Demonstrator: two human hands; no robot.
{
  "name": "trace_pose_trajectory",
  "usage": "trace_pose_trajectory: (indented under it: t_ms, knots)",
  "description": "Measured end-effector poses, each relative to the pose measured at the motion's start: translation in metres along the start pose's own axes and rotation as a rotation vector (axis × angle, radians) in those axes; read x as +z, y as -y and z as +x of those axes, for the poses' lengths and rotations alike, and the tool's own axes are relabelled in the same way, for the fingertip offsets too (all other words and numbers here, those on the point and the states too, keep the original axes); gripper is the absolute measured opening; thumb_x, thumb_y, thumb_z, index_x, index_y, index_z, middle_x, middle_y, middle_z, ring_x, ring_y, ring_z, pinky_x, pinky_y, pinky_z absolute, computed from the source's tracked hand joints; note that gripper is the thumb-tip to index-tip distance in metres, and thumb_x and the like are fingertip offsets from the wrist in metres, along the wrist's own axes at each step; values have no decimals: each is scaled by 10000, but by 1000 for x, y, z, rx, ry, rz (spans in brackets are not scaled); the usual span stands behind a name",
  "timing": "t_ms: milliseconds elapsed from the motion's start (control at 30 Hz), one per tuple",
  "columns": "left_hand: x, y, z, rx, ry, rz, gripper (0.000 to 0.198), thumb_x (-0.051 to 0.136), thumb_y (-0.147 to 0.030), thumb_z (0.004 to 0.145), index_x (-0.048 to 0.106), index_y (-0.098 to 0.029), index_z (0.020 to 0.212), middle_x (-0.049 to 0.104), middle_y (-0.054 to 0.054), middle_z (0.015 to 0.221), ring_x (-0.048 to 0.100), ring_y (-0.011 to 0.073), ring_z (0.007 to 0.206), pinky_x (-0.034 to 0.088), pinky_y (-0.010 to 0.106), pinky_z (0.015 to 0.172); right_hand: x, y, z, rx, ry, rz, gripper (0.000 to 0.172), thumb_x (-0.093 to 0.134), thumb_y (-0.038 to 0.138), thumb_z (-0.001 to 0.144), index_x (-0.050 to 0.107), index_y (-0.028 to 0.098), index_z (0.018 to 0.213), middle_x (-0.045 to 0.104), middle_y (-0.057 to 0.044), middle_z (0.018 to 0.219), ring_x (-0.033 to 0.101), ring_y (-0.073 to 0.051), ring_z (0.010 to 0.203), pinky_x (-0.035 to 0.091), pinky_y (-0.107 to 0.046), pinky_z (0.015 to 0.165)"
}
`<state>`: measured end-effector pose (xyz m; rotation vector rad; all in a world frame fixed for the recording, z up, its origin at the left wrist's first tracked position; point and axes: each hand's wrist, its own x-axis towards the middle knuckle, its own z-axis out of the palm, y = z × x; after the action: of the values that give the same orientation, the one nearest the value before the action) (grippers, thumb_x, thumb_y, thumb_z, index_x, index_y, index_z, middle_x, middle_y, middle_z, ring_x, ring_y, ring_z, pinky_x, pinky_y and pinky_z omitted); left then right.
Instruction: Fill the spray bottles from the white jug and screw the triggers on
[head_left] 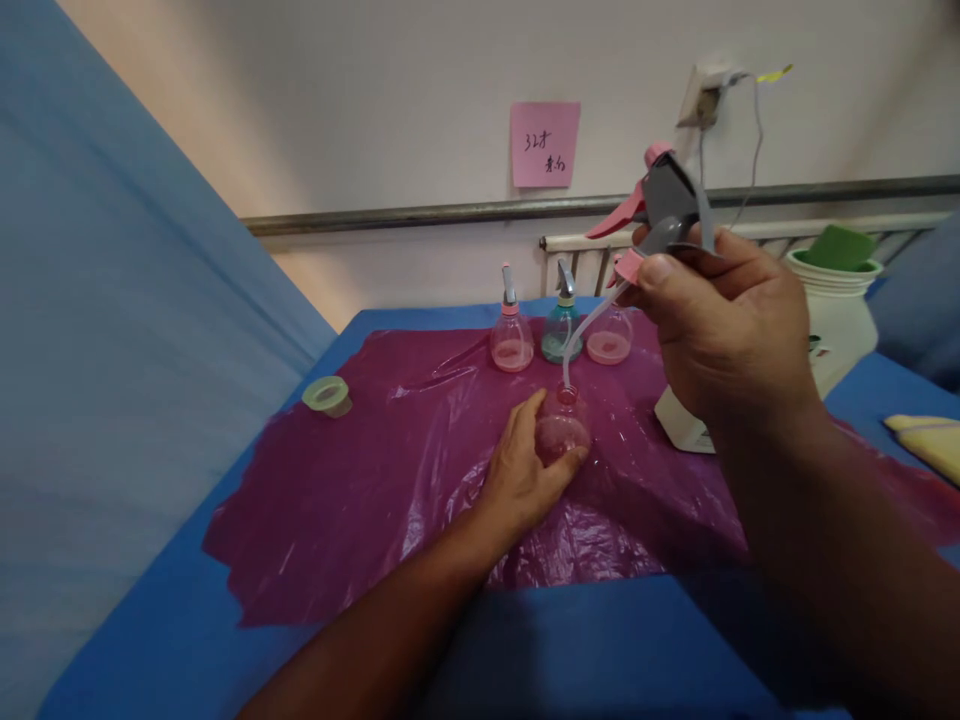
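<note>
My left hand (525, 470) wraps round a small clear pink bottle (562, 428) that stands upright on the purple plastic sheet (360, 500). My right hand (720, 320) is raised above it and grips a grey and pink spray trigger head (660, 205). A clear dip tube (589, 330) hangs from the head, and its lower end reaches the open mouth of the bottle. Behind stand a pink bottle with a pump top (511, 340), a teal bottle with a pump top (561, 330) and a pink bottle without a top (609, 338).
A pale green cap (328, 395) lies at the sheet's left edge. A white container with a green lid (832, 300) stands at the right, and a yellow cloth (926, 440) lies beside it. The blue table cover (570, 650) lies under everything. A pink note (545, 143) sticks on the wall.
</note>
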<state>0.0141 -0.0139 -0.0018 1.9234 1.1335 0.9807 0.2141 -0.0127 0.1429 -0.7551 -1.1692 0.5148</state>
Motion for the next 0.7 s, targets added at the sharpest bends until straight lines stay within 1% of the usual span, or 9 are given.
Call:
trace_pose_trajectory:
  t_ms: [67,133,267,367,500,700]
  knots:
    - [0,1,0,2,2,-7,877,899,-350,936,465,-251,1691,577,153,1714,569,372,1599,445,614,1369,-1,-5,-1,-4,17,-40,258,953,462,912,840,318,1094,835,-22,1064,765,-223,981,677,-412,942]
    - [1,2,1,14,0,-9,879,895,-349,942,456,-252,1697,568,157,1719,562,375,1605,447,622,1366,-2,-16,-7,41,56,-92,249,953,442,903,840,305,1078,834,-15,1048,767,-216,970,669,-401,930]
    - [4,7,0,67,-14,-10,895,892,-300,930,443,-263,1704,562,158,1718,570,376,1597,468,624,1347,-10,-46,-30,250,222,-172,263,928,413,897,850,267,1101,844,-40,1076,763,-227,980,644,-416,937]
    - [6,10,0,112,-22,-16,865,885,-301,944,453,-280,1694,588,147,1683,600,370,1563,494,622,1322,-19,-63,-47,334,303,-229,274,884,432,924,851,245,1122,839,-43,1052,750,-228,954,617,-420,922]
    - [6,9,-2,135,-36,-8,842,876,-302,959,455,-297,1688,599,146,1658,614,379,1540,510,642,1299,-26,-67,-58,296,343,-254,296,825,419,987,836,251,1231,837,-42,1132,758,-239,1047,594,-431,998]
    - [5,7,-2,140,-9,-9,831,869,-303,973,454,-293,1692,579,163,1688,582,386,1580,492,664,1307,-30,-68,-62,270,389,-237,379,809,453,1015,806,271,1347,847,-56,1191,782,-278,1143,607,-490,1089]
